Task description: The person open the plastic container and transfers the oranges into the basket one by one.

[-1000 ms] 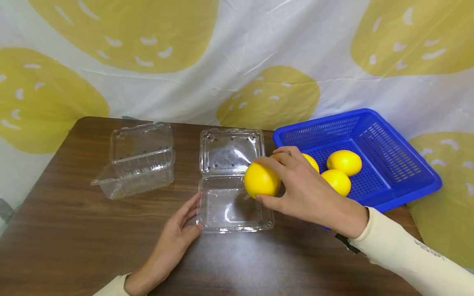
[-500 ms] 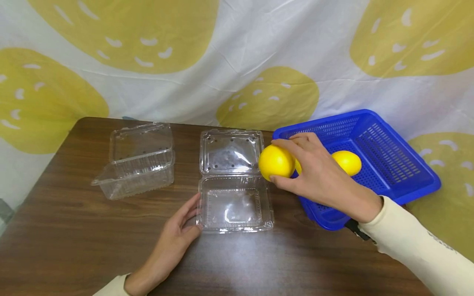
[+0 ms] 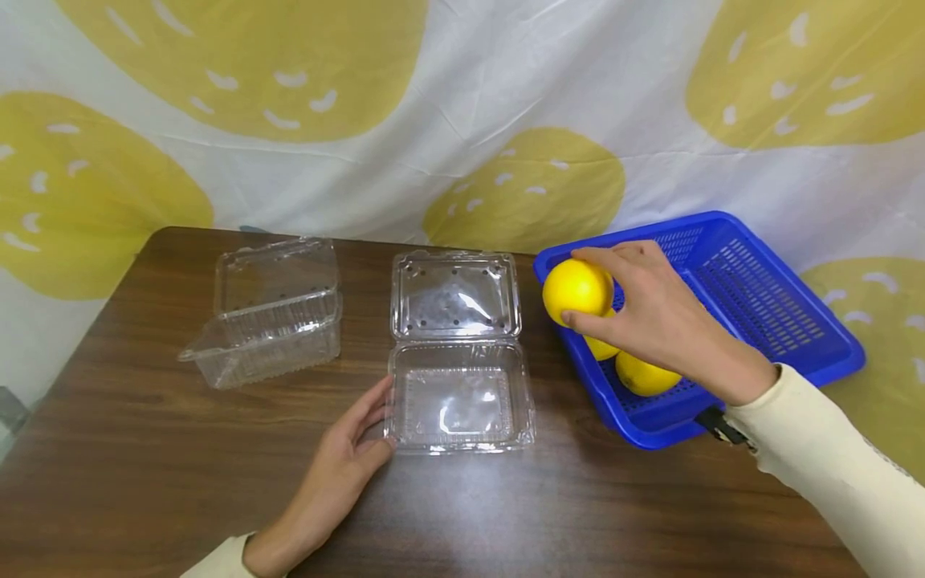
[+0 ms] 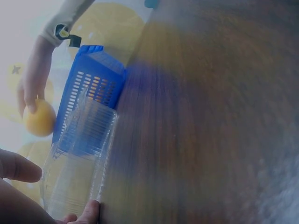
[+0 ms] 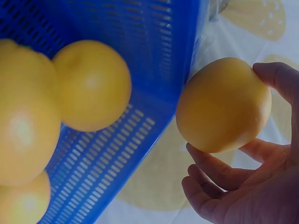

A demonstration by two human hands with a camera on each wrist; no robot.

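Observation:
My right hand [image 3: 654,317] holds a yellow citrus fruit [image 3: 578,291] between thumb and fingertips, above the left side of the blue basket [image 3: 817,365]. More yellow fruit [image 3: 646,375] lies in the basket, partly hidden by that hand. The right wrist view shows the held fruit [image 5: 224,105] just outside the basket's wall, apart from the other fruit [image 5: 93,86]. With fairly straight fingers, my left hand [image 3: 336,457] rests against the left side of a clear plastic clamshell box [image 3: 458,401]. Its lid [image 3: 455,297] lies folded back behind it, and I see nothing inside.
A second clear clamshell box [image 3: 270,345] stands with its lid raised on the left of the wooden table [image 3: 144,482]. Behind the table hangs a white cloth [image 3: 484,80] printed with big yellow shapes. A dark band [image 3: 723,425] circles my right wrist.
My right hand has moved right and away from me with the fruit, from over the clear box to over the basket. The left hand and both boxes have stayed in place.

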